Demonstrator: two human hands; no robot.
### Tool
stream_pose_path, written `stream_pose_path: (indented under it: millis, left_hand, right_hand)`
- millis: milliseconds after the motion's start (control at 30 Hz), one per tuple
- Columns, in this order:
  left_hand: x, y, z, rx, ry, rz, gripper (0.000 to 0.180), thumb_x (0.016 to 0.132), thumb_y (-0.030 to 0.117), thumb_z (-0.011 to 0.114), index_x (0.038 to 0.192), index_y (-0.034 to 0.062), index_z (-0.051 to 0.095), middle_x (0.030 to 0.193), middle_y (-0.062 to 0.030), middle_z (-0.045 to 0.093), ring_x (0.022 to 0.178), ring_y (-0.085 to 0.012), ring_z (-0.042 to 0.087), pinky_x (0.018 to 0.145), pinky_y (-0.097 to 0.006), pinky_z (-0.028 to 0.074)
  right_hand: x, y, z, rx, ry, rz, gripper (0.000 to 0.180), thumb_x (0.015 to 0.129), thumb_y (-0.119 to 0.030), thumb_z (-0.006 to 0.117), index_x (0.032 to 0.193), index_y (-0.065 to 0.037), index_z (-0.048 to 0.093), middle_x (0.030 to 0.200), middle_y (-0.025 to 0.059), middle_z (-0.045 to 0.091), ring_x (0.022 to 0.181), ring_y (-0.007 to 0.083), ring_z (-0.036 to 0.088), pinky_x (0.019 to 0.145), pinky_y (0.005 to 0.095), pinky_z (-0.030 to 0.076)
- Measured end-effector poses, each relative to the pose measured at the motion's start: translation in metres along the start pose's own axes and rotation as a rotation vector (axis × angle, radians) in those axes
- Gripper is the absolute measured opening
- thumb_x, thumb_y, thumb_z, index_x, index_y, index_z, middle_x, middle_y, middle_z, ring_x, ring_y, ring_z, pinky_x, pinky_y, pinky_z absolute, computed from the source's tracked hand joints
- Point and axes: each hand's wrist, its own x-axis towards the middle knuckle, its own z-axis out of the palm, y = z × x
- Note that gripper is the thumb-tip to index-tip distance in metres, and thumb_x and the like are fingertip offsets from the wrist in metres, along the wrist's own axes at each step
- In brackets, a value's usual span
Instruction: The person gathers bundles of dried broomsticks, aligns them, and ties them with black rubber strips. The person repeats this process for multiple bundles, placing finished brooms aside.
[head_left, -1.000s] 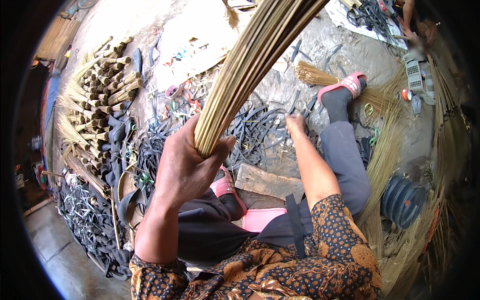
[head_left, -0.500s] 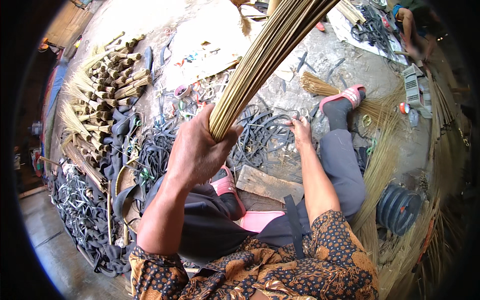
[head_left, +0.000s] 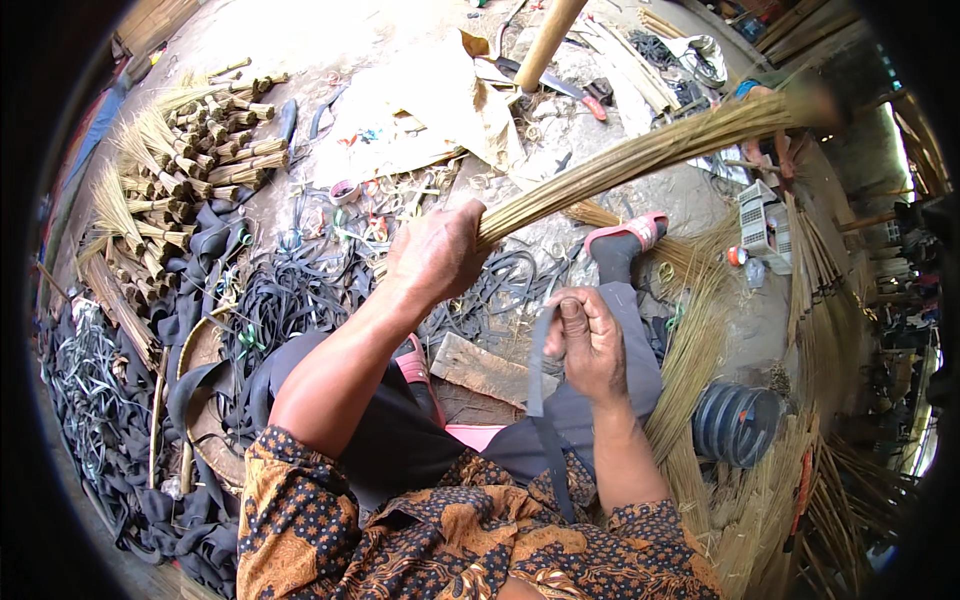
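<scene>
My left hand (head_left: 437, 250) is closed around one end of a long bundle of thin brown sticks (head_left: 640, 165). The bundle slants up to the far right, its tip blurred. Lower down, in front of my right knee, my right hand (head_left: 593, 350) has its thumb and fingers curled together on a dark flat strip (head_left: 537, 375), which looks like rubber. The strip hangs past the hand onto my lap and patterned shirt. Many loose black strips (head_left: 330, 270) lie tangled on the ground beyond my left arm.
Short stick bundles (head_left: 200, 150) are piled at the far left. A wooden board (head_left: 480, 370) lies between my feet. Loose long sticks (head_left: 690, 370) and a dark ribbed cylinder (head_left: 738, 425) are at the right. A red-handled knife (head_left: 580, 97) and an upright pole (head_left: 550, 45) stand out farther off.
The stick bundle has swung down and to the right, now lying flatter. My right hand has come back toward my lap and taken hold of the dark strip. The view has shifted right.
</scene>
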Motion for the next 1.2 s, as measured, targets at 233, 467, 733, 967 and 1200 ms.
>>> stream_pose_path:
  millis: [233, 467, 733, 967, 1200]
  left_hand:
    - [-0.012, 0.008, 0.022, -0.024, 0.049, 0.096, 0.023, 0.095, 0.024, 0.066, 0.102, 0.0025, 0.063, 0.083, -0.0247, 0.072, 0.079, -0.0434, 0.074, 0.067, -0.053, 0.058]
    - [-0.017, 0.005, 0.03, -0.022, 0.059, 0.11, 0.03, 0.094, 0.025, 0.068, 0.109, 0.0002, 0.059, 0.08, -0.0235, 0.072, 0.075, -0.0442, 0.073, 0.066, -0.054, 0.057]
    - [-0.025, 0.006, 0.026, -0.079, 0.09, 0.142, 0.033, 0.094, 0.027, 0.069, 0.117, 0.0066, 0.057, 0.084, -0.0224, 0.072, 0.08, -0.0443, 0.072, 0.068, -0.056, 0.056]
    - [-0.027, 0.004, 0.011, -0.25, -0.104, 0.137, 0.029, 0.09, 0.028, 0.075, 0.106, 0.0053, 0.065, 0.082, -0.022, 0.071, 0.079, -0.0386, 0.071, 0.073, -0.049, 0.056]
    - [-0.057, 0.027, 0.011, -0.74, -0.686, 0.269, 0.026, 0.09, 0.023, 0.083, 0.096, 0.0044, 0.067, 0.069, 0.0025, 0.059, 0.065, -0.0097, 0.052, 0.059, -0.031, 0.045]
  right_hand:
    - [0.001, -0.007, 0.044, 0.172, 0.103, 0.119, 0.026, 0.112, -0.027, 0.055, 0.107, -0.004, 0.064, 0.065, -0.0071, 0.048, 0.053, 0.0002, 0.038, 0.047, 0.0187, 0.03]
    - [-0.021, -0.02, 0.046, 0.109, 0.195, 0.093, 0.029, 0.111, -0.028, 0.057, 0.107, -0.001, 0.066, 0.064, -0.0076, 0.048, 0.05, -0.0005, 0.035, 0.045, 0.0188, 0.026]
    - [-0.022, -0.037, 0.039, 0.211, 0.159, 0.187, 0.03, 0.111, -0.028, 0.056, 0.108, -0.001, 0.067, 0.065, -0.0076, 0.047, 0.049, -0.0016, 0.033, 0.045, 0.0185, 0.025]
    - [-0.051, -0.011, 0.008, -0.367, 0.061, -0.037, 0.027, 0.11, -0.028, 0.055, 0.106, -0.004, 0.065, 0.071, 0.0033, 0.06, 0.063, 0.0157, 0.058, 0.057, 0.0316, 0.043]
    - [-0.033, 0.032, -0.037, -0.815, 0.053, -0.319, 0.013, 0.104, -0.017, 0.059, 0.102, -0.004, 0.059, 0.086, 0.0174, 0.069, 0.083, 0.0421, 0.07, 0.068, 0.0479, 0.054]
